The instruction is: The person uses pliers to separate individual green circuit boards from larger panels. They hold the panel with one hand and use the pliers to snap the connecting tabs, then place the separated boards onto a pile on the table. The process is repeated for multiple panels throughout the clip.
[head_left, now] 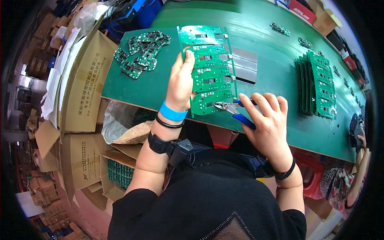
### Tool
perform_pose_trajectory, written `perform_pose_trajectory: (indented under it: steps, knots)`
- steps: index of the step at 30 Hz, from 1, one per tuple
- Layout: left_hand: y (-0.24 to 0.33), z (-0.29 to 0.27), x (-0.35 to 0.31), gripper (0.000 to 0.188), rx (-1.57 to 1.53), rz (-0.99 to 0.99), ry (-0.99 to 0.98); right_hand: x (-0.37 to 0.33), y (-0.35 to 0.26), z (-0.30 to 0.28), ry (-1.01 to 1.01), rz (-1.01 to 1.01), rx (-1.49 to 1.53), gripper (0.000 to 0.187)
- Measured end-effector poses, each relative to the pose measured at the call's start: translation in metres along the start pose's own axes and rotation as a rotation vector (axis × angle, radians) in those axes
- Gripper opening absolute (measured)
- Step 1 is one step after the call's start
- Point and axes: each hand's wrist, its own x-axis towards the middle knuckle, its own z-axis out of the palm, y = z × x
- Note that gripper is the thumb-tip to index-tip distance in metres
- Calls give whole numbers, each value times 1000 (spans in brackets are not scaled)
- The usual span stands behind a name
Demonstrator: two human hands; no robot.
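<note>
My left hand (182,80) grips the left edge of a green circuit board panel (206,76), its thumb lying on the face. The panel is a column of several joined boards and is held up over the table's near edge. Closed around blue-handled cutting pliers (244,120), my right hand (266,120) is at the panel's lower right. The pliers' metal jaws (226,106) lie over the bottom board; whether they touch it I cannot tell. Left of the panel, a heap of separate small circuit boards (140,54) rests on the green table (276,84).
A stack of similar panels (318,86) stands at the right. Behind the held panel lies a grey metal block (246,66). Small boards (280,29) are spaced along the table's far side. Cardboard boxes (86,84) flank the left edge. Another person's arm (360,172) shows at far right.
</note>
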Motion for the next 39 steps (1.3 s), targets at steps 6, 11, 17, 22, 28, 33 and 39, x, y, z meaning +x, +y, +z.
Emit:
perform_pose_trajectory:
  steps: [6, 11, 17, 22, 28, 33, 39]
  knots:
    - [2, 0, 0, 34, -28, -28, 20, -2, 3, 6, -1, -8, 4, 57]
    - [2, -6, -3, 34, -86, -20, 26, -5, 10, 6, 197, 57, 119, 51]
    - [-10, -28, -17, 55, -600, -416, -263, 0, 28, 14, 260, 205, 90, 45]
    - [-13, -12, -31, 56, -872, -466, -233, 6, 26, 28, 238, 211, 61, 47]
    - [-20, -13, -30, 55, -888, -424, -303, 4, 25, 27, 199, 222, 29, 51]
    - [-21, -17, -29, 55, -834, -417, -283, -22, 43, 20, 87, 299, 132, 56]
    - [-25, -17, -29, 56, -815, -489, -362, -50, 69, 23, 22, 239, -94, 51]
